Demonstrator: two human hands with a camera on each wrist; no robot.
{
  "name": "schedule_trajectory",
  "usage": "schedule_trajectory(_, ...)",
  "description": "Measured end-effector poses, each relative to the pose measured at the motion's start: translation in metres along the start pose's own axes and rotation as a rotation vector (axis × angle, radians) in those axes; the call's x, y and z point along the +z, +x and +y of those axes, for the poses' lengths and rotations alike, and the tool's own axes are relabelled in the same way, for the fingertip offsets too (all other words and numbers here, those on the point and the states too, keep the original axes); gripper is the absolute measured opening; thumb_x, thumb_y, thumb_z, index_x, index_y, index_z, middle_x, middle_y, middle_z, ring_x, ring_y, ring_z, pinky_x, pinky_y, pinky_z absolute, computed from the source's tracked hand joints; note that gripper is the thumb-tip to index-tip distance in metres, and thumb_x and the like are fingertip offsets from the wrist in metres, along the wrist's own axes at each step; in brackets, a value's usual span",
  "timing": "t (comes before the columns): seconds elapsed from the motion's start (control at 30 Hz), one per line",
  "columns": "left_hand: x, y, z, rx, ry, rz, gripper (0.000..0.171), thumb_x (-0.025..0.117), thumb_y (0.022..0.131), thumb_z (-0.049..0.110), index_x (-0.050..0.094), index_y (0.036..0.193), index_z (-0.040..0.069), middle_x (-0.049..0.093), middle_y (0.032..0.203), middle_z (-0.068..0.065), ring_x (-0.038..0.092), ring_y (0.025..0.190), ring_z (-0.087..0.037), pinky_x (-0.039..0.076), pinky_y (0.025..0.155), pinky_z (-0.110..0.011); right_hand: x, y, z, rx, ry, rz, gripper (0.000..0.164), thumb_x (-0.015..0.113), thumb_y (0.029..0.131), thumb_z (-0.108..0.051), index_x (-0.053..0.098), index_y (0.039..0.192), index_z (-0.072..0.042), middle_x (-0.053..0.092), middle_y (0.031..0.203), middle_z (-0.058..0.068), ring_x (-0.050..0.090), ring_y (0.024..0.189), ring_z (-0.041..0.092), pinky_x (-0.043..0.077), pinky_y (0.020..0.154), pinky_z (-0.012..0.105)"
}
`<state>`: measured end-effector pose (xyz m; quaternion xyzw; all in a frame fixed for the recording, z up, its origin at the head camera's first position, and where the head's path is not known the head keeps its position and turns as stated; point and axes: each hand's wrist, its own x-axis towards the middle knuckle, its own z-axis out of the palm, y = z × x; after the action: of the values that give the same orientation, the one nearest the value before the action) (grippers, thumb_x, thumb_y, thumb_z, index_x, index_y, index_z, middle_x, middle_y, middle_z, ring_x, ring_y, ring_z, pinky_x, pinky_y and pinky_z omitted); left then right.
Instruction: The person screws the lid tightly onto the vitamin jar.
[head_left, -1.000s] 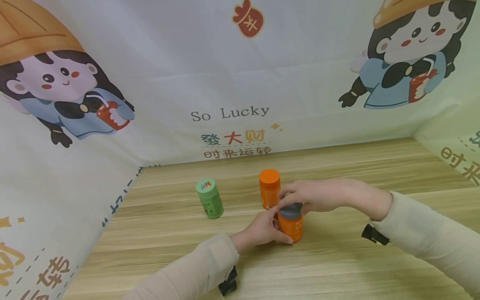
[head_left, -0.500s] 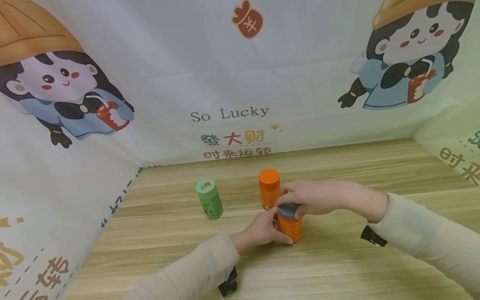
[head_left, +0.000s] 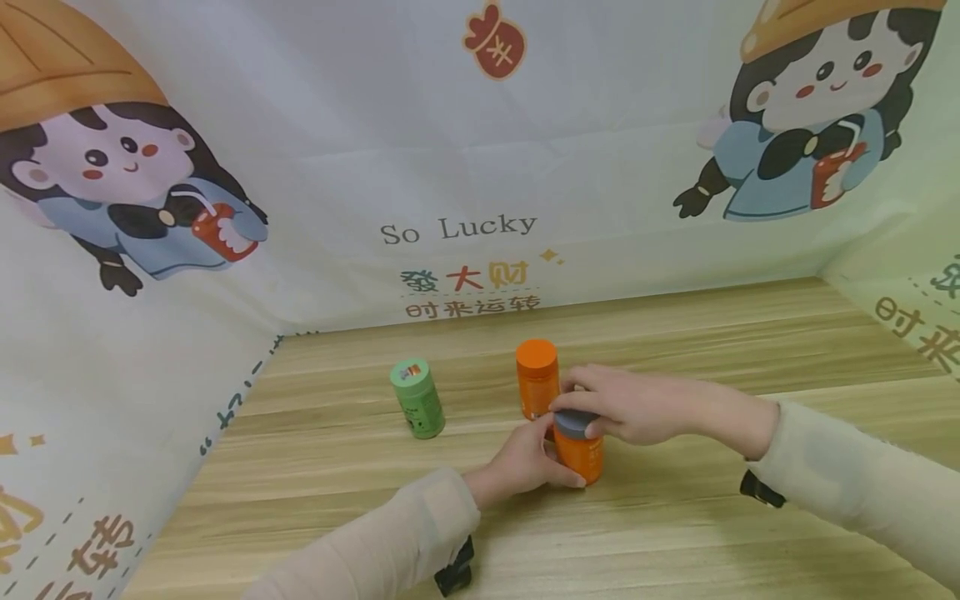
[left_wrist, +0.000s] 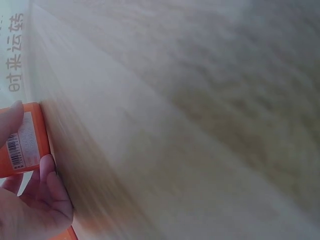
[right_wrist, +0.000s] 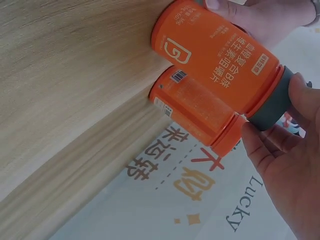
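Note:
An orange bottle [head_left: 579, 459] with a dark grey lid [head_left: 574, 424] stands upright on the wooden table. My left hand [head_left: 522, 457] grips its body from the left, thumb low on the near side. The fingers and thumb of my right hand [head_left: 648, 407] pinch the grey lid from above. In the right wrist view the lid [right_wrist: 272, 105] looks seated on the bottle [right_wrist: 220, 57], with the thumb and fingers around its rim. The left wrist view has only the bottle's barcode side [left_wrist: 27, 142] between thumb and fingers.
Just behind the held bottle stands an orange bottle [head_left: 537, 379] with an orange lid. A green bottle [head_left: 417, 398] stands upright to the left. White printed cloth [head_left: 337, 183] encloses the back and sides of the table [head_left: 675, 542].
My right hand's fingers have shifted around the grey lid, and its wrist has dropped slightly. The left hand and the bottle stay in place.

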<state>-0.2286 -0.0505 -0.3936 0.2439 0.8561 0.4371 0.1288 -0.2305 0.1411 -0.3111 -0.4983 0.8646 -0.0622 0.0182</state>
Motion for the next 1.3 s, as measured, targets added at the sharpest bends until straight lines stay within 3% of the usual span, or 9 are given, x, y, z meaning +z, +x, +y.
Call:
schedule_trajectory(0.27, 0.000, 0.002, 0.000, -0.009, 0.039, -0.013, 0.069, 0.083, 0.065, 0.014, 0.050, 0.125, 0.008, 0.061, 0.115, -0.006, 0.055, 0.096, -0.014, 0.043, 0.082, -0.026, -0.002, 0.000, 0.001, 0.037, 0.024, -0.004, 0.040, 0.055, 0.091, -0.028, 0.051, 0.128, -0.011, 0.048, 0.124, 0.009, 0.048, 0.107, 0.019, 0.045, 0.088, 0.036)
schedule_trajectory(0.53, -0.014, -0.005, 0.001, -0.169, -0.083, -0.020, 0.055, 0.077, 0.071, 0.009, 0.050, 0.119, 0.002, 0.060, 0.108, -0.011, 0.054, 0.101, -0.025, 0.046, 0.081, -0.035, -0.011, -0.012, 0.017, 0.124, 0.158, -0.007, 0.042, 0.056, 0.091, -0.028, 0.050, 0.127, -0.006, 0.047, 0.126, 0.012, 0.047, 0.109, 0.024, 0.043, 0.089, 0.041)
schedule_trajectory(0.8, -0.033, -0.025, -0.005, -0.150, -0.057, 0.015, 0.047, 0.072, 0.077, 0.008, 0.050, 0.118, 0.000, 0.058, 0.111, -0.016, 0.056, 0.100, -0.031, 0.048, 0.071, -0.031, -0.017, -0.033, 0.050, 0.236, 0.206, 0.041, 0.041, 0.058, 0.090, -0.023, 0.051, 0.125, -0.004, 0.046, 0.126, 0.013, 0.049, 0.107, 0.026, 0.044, 0.086, 0.042)
schedule_trajectory(1.03, -0.050, -0.042, -0.005, -0.137, 0.046, 0.096, 0.042, 0.067, 0.080, 0.005, 0.051, 0.118, -0.003, 0.058, 0.107, -0.019, 0.058, 0.090, -0.029, 0.049, 0.073, -0.035, -0.023, -0.047, 0.078, 0.275, 0.219, 0.082, 0.039, 0.062, 0.087, -0.016, 0.053, 0.121, 0.001, 0.048, 0.122, 0.018, 0.047, 0.106, 0.032, 0.044, 0.085, 0.045)
schedule_trajectory(1.3, -0.064, -0.062, -0.014, -0.140, 0.074, 0.175, 0.039, 0.067, 0.079, 0.005, 0.054, 0.115, -0.002, 0.059, 0.104, -0.016, 0.058, 0.086, -0.026, 0.048, 0.077, -0.038, -0.027, -0.055, 0.094, 0.319, 0.176, 0.114, 0.039, 0.063, 0.086, -0.014, 0.055, 0.121, 0.000, 0.050, 0.123, 0.020, 0.046, 0.108, 0.036, 0.043, 0.085, 0.048)
